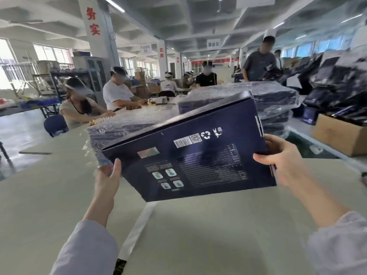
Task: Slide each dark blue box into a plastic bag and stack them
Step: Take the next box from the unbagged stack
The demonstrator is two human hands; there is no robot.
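Box (188, 153) tilted, fingers (266, 158) gripping ends, left hand (108, 180), right hand (286, 162)

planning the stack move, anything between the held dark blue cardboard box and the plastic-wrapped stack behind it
Nothing visible does: the dark blue cardboard box, in the left hand and right hand, tilts just before the plastic-wrapped stack.

A dark blue box (188, 155) is held tilted, barcode side shown. Clear plastic (95, 135) is bunched at its left end. Bagged boxes (274, 102) are stacked behind.
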